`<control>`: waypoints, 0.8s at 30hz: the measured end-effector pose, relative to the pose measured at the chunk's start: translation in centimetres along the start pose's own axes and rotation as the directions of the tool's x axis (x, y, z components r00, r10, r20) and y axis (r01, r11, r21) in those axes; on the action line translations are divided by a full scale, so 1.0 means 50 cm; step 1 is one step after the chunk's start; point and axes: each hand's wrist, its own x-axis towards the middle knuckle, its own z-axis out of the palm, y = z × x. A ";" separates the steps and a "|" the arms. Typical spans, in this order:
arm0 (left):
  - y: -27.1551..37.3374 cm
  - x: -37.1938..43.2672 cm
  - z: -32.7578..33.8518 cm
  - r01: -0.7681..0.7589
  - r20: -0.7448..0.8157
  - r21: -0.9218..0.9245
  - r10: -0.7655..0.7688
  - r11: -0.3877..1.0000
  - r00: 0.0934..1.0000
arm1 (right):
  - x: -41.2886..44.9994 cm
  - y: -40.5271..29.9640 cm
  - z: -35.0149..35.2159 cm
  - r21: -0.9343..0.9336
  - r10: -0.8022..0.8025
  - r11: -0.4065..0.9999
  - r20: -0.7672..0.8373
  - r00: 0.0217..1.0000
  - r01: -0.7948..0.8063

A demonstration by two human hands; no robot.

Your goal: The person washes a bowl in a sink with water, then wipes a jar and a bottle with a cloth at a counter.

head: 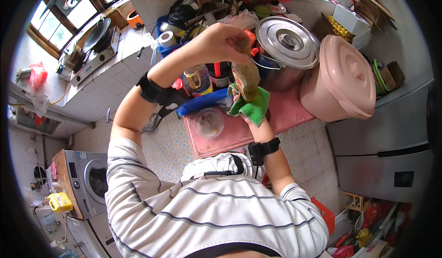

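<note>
My left hand is raised and grips a bottle by its upper end. The bottle looks greenish and cloudy, bears a red and pale label, and stands nearly upright in the air. My right hand holds a green towelling cloth around the bottle's lower end; the cloth hides most of its fingers. Below them is a pink-covered table. On it, left of the cloth, sits a round clear plastic tub with some brownish matter inside. A blue tray lies just behind the tub.
A lidded steel pot and a pink lidded bucket stand at the table's right. Behind my left hand, a blue crate holds utensils and bags. A gas stove with a wok is at left, a grey refrigerator at right.
</note>
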 end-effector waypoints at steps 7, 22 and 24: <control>-0.048 -0.103 0.055 -0.157 -0.212 -0.438 0.068 0.885 0.975 | -0.025 0.074 0.024 0.386 0.257 0.897 -0.053 0.965 -0.218; -0.112 -0.308 0.206 -0.112 -0.306 -0.530 -0.066 0.841 0.950 | -0.143 0.153 0.051 -0.195 0.264 0.952 0.144 0.954 -0.235; -0.110 -0.329 0.213 -0.089 -0.320 -0.558 -0.115 0.825 0.941 | -0.178 0.162 0.026 -0.267 0.351 0.902 -0.001 0.937 -0.338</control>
